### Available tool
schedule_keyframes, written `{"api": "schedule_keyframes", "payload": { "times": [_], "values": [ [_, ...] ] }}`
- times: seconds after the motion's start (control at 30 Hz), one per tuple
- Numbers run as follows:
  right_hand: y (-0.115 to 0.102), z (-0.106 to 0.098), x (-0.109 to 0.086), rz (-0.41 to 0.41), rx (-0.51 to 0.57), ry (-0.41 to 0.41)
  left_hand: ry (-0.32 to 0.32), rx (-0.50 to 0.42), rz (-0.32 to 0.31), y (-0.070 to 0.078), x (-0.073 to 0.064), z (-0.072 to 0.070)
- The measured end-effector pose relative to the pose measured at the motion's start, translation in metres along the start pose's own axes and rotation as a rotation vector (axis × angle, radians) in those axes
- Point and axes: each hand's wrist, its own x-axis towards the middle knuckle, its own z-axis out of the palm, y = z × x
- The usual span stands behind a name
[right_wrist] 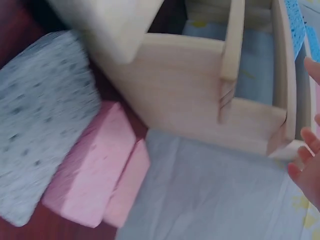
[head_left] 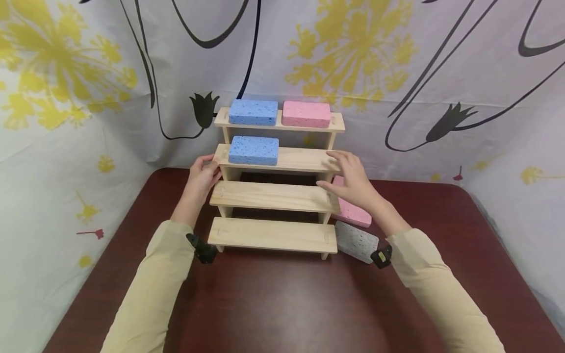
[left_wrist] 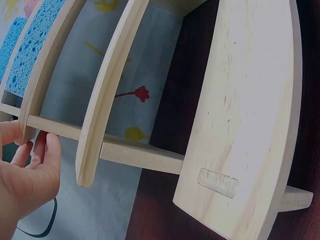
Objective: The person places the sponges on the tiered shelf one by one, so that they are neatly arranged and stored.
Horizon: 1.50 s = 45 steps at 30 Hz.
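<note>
A four-tier wooden step shelf (head_left: 273,235) stands on the table. My left hand (head_left: 204,174) pinches the left end of its second tier from the top, thumb above and fingers below, as the left wrist view (left_wrist: 30,175) shows. Near that tier's right end is my right hand (head_left: 350,179), fingers spread and gently bent, holding nothing. A blue sponge (head_left: 253,150) lies on the left half of that tier. On the top tier, another blue sponge (head_left: 253,113) sits left of a pink sponge (head_left: 306,114).
Right of the shelf, a grey sponge (head_left: 355,241) lies on the dark red table (head_left: 273,304). Pink sponges (head_left: 355,214) lie behind it, partly hidden by my right hand and the shelf. A flower-patterned cloth (head_left: 375,122) hangs behind and at both sides.
</note>
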Motion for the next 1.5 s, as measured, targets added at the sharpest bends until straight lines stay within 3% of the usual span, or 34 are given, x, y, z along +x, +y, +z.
{"api": "schedule_keyframes", "payload": {
  "times": [0.17,0.37,0.7,1.03,1.23,1.5],
  "values": [
    [0.018,-0.004,-0.023,0.111,0.014,-0.015,-0.003,0.006,0.008,0.0,0.001,-0.001],
    [0.04,-0.003,-0.05,0.209,0.067,-0.102,-0.001,0.014,0.016,0.004,0.002,-0.005],
    [0.073,0.015,-0.09,0.186,0.013,-0.321,0.008,0.018,0.02,0.006,0.003,-0.004],
    [0.07,0.034,-0.11,0.267,-0.093,-0.476,0.008,0.009,-0.011,0.002,0.003,-0.002],
    [0.073,0.031,-0.112,0.288,-0.123,-0.489,0.007,0.008,-0.014,0.0,0.003,-0.001],
    [0.074,0.002,-0.106,0.265,-0.074,-0.418,0.004,0.007,-0.018,-0.001,0.005,-0.001]
  ]
}}
